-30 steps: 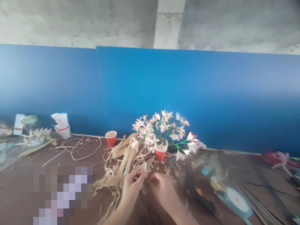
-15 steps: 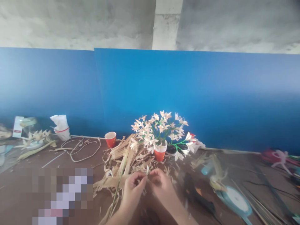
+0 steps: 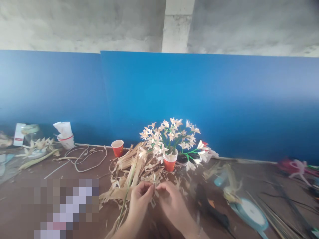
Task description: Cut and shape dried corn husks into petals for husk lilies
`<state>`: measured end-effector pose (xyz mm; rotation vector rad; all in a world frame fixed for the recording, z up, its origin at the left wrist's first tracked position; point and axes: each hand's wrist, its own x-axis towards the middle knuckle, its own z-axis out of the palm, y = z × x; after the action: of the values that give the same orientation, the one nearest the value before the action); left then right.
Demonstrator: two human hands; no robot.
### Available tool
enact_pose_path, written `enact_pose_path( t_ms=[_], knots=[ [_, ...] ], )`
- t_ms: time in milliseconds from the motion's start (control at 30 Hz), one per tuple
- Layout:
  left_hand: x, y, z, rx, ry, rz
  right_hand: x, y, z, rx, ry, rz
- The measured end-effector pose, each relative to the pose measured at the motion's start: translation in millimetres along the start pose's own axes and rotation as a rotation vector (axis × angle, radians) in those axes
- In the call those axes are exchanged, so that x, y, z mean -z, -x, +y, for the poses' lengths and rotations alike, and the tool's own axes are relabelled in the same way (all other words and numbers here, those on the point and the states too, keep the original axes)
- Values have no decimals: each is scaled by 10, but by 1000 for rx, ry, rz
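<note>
Fingertips together, my left hand (image 3: 141,199) pinches a small pale husk piece (image 3: 155,183), which is mostly covered by the fingers. Close against it, my right hand (image 3: 171,202) has its thumb and forefinger closed at the same piece. Dry corn husks (image 3: 133,166) lie in a loose heap under and beyond the hands. Just past them stands a red and white paper cup (image 3: 170,165) with a bunch of cream husk flowers (image 3: 171,134) on green stems.
An orange-red paper cup (image 3: 117,148) stands behind the heap, left of it. Right of my hands lie a black glue gun (image 3: 211,209) and a pale blue ribbon spool (image 3: 251,212). A white cord (image 3: 84,169) coils at the left. A blue partition (image 3: 159,89) borders the back.
Both hands have turned slightly at the fingertips. The pale piece, upright between them before, now shows less. My right forefinger has straightened over toward the left fingertips.
</note>
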<state>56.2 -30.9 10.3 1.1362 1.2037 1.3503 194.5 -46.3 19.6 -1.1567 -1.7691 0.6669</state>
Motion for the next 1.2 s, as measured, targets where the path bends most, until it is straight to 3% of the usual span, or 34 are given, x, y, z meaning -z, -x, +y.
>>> enact_pose_path(
  t_ms=[67,133,333,433,667,900,1200],
  knots=[
    [2,-8,-24,0,11,-15,-2,9,-23,114,106,19],
    [5,-13,-44,3,23,-28,-11,7,-30,130,143,54],
    [4,-4,-67,11,53,-32,-74,-38,28,-302,-106,142],
    [1,7,-45,1,60,-29,-91,-53,58,-371,-162,155],
    [-27,41,79,42,118,-17,-67,-17,117,-240,-142,125],
    [-23,34,44,65,147,-14,-26,18,53,35,13,119],
    [-25,30,9,82,142,-35,-15,8,64,66,101,138]
  ],
)
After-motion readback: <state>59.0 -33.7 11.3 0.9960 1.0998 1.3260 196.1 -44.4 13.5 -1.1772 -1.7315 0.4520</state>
